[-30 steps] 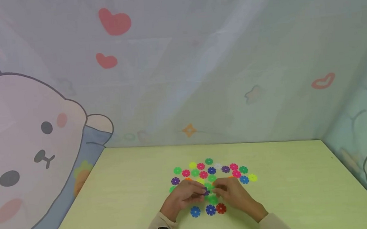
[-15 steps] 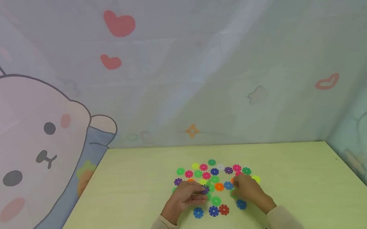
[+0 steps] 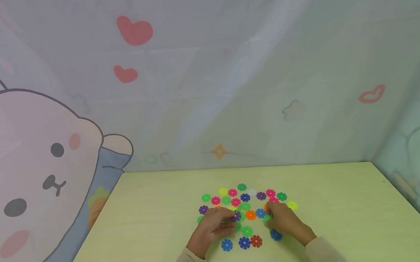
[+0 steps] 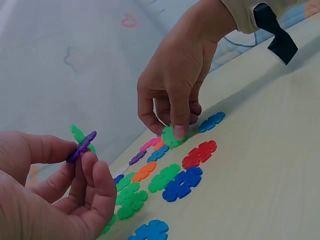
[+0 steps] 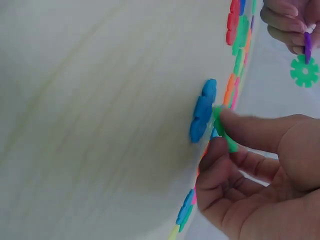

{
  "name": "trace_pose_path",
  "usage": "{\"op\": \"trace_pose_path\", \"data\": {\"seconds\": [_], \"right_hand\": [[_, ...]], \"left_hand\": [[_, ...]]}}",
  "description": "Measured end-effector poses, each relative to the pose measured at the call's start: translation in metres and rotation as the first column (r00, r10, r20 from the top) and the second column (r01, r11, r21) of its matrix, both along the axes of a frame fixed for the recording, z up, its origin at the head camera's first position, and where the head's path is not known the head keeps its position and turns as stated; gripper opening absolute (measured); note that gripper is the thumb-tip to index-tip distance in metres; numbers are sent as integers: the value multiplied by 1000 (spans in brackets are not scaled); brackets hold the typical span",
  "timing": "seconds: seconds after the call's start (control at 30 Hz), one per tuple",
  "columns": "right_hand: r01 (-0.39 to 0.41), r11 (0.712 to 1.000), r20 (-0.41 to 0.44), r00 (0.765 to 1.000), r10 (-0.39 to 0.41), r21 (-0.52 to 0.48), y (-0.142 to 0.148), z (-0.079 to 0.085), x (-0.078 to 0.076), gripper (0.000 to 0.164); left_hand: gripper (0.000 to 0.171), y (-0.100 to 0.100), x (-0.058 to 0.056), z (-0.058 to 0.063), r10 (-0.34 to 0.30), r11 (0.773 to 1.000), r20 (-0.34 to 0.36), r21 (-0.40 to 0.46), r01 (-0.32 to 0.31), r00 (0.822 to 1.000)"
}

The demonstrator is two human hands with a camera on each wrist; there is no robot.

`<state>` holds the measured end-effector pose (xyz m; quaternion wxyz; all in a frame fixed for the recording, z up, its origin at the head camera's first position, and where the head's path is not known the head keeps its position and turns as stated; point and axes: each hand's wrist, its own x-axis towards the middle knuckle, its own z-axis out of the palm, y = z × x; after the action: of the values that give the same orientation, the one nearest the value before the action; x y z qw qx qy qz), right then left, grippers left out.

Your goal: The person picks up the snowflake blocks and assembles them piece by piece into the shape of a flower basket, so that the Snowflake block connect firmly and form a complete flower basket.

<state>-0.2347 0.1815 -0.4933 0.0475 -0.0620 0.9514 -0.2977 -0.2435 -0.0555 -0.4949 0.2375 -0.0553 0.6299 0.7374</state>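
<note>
My left hand (image 3: 214, 226) pinches a purple snowflake disc (image 4: 82, 147) between thumb and fingers, raised above the table. Slotted crosswise into it is a green snowflake disc (image 5: 304, 71). At the right side of the spread, my right hand (image 3: 286, 218) pinches another green snowflake disc (image 4: 173, 137) between thumb and index finger, low over the table. Close by that hand lies a blue disc (image 5: 202, 114). Between the hands lie an orange disc (image 3: 250, 215) and a green disc (image 3: 247, 231). My left hand partly covers some discs behind it.
Many coloured snowflake discs lie flat on the pale table (image 3: 146, 218). Nearest me are a light blue disc (image 3: 227, 245), a dark blue disc (image 3: 244, 243) and a red disc (image 3: 256, 241). A printed cloth (image 3: 206, 78) stands behind the table.
My right hand has moved right, away from the left hand, to the spread's right side, uncovering orange and blue discs. The left hand keeps its purple and green pair in nearly the same place.
</note>
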Motion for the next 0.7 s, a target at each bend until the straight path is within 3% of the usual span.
{"op": "trace_pose_path", "data": {"seconds": [0.1,0.17,0.33,0.47,0.7], "right_hand": [[-46,998,-51,998,43,-47,3,1,-1,15],[-121,987,-89,990,112,-105,4,3,-2,15],[-307,926,-162,947,276,-219,-3,10,-3,13],[-340,910,-183,936,302,-239,-12,9,0,15],[-341,902,-184,936,300,-265,-19,8,5,12]], "left_hand": [[23,0,0,0,-1,1000,2,12,0,1000],[22,1,0,0,-2,1000,7,26,1,1000],[21,3,0,0,-2,999,18,47,2,1000],[22,5,0,-1,-7,999,15,50,6,1000],[21,5,-2,0,8,998,14,67,-9,1000]]}}
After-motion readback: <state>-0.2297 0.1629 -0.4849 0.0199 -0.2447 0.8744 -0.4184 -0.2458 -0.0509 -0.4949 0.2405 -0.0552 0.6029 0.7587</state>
